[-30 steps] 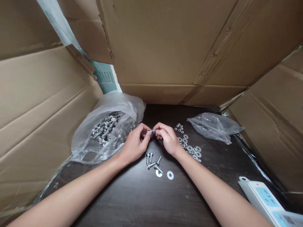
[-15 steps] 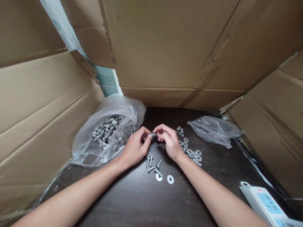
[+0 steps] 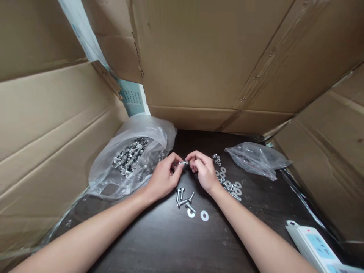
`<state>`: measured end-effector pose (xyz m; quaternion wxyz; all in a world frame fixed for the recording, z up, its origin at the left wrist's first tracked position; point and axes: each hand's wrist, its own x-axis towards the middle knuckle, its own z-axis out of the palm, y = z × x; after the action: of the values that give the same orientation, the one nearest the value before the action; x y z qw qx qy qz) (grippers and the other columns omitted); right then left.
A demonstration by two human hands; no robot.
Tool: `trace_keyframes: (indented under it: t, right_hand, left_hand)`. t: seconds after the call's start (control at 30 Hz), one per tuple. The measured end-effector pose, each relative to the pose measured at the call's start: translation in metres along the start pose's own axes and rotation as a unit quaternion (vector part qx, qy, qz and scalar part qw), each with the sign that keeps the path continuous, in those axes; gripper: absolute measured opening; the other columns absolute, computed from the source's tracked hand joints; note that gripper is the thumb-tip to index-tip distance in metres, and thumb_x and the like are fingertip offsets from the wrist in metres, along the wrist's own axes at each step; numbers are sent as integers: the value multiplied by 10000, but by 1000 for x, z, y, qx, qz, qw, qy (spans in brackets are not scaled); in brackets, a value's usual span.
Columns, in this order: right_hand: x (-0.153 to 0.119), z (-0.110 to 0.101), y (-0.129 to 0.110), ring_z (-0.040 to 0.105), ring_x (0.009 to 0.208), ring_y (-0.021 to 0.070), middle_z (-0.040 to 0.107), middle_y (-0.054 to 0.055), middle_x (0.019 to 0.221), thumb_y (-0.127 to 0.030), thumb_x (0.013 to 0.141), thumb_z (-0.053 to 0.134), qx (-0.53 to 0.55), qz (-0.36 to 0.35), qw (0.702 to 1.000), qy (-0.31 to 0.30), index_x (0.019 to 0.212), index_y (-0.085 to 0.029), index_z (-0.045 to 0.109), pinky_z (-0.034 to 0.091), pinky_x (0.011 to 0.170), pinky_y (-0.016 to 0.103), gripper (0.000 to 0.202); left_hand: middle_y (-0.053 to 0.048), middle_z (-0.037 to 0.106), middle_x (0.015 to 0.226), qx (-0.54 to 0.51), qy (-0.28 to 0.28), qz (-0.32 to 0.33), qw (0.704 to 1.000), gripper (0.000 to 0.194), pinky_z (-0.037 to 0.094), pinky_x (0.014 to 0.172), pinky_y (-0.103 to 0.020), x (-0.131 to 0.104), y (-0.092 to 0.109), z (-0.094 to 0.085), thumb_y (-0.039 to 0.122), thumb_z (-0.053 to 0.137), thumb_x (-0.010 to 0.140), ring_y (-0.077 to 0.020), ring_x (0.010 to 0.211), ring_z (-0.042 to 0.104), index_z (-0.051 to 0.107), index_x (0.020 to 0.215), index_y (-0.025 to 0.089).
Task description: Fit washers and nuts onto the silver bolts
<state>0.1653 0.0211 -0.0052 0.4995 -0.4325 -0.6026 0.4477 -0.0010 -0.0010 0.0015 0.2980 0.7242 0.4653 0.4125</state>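
Between thumb and fingertips, my left hand [image 3: 166, 174] pinches a small metal bolt [image 3: 182, 162], which lies roughly level and points to the right. Curled fingers of my right hand [image 3: 203, 168] meet the bolt's right end, where the index fingertip touches a nut [image 3: 186, 162]. The right thumb's contact with it is hard to make out. Below the hands, several loose bolts [image 3: 182, 203] lie on the dark table. Two flat washers are near them: one washer [image 3: 204, 215] lies alone, and another [image 3: 191, 214] is partly under a bolt.
A clear plastic bag [image 3: 99, 178] full of bolts stands open at left. Right of my right hand lie scattered washers [image 3: 237, 185] and small nuts [image 3: 216, 158]. Farther right are a flattened plastic bag [image 3: 257, 157] and a white power strip [image 3: 313, 242]. Cardboard walls [image 3: 199, 57] surround the table.
The view has shifted slightly. Both hands stay at the bolt, with the right index finger a little closer to its right end. The loose bolts and washers lie as before.
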Motion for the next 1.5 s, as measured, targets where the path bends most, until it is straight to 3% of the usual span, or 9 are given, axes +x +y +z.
trace_keyframes:
  t: [0.27, 0.83, 1.17, 1.5]
  right_hand:
    - [1, 0, 6, 421, 534, 140, 465, -37, 540, -245, 787, 477, -91, -13, 996, -7, 660, -221, 562, 330, 523, 267, 154]
    - [-2, 1, 0, 421, 503, 133, 473, -36, 502, -236, 753, 498, -65, -26, 997, -15, 628, -211, 606, 320, 510, 268, 166]
    - [-3, 1, 0, 419, 514, 120, 473, -56, 550, -214, 744, 529, -19, -59, 998, -4, 761, -198, 654, 344, 532, 269, 128]
    - [2, 1, 4, 436, 534, 127, 465, -64, 563, -225, 755, 528, -40, -29, 998, -26, 837, -195, 642, 360, 553, 269, 144]
  left_hand:
    - [-11, 677, 833, 6, 10, 5, 1000, 98, 469, 623, -252, 0, 0, 1, 274, 543, 993, -156, 710, 630, 588, 943, 203]
    - [-16, 678, 827, 1, 13, -14, 1000, 110, 459, 621, -259, 2, -1, 1, 285, 533, 988, -156, 687, 620, 575, 939, 196]
    - [-15, 661, 828, 3, 7, 1, 1000, 104, 450, 632, -262, 0, -4, 1, 270, 532, 990, -156, 704, 602, 589, 956, 189]
    - [-5, 660, 815, -2, 7, 3, 1000, 90, 440, 614, -253, -1, -3, 0, 258, 538, 989, -145, 672, 596, 585, 953, 191]
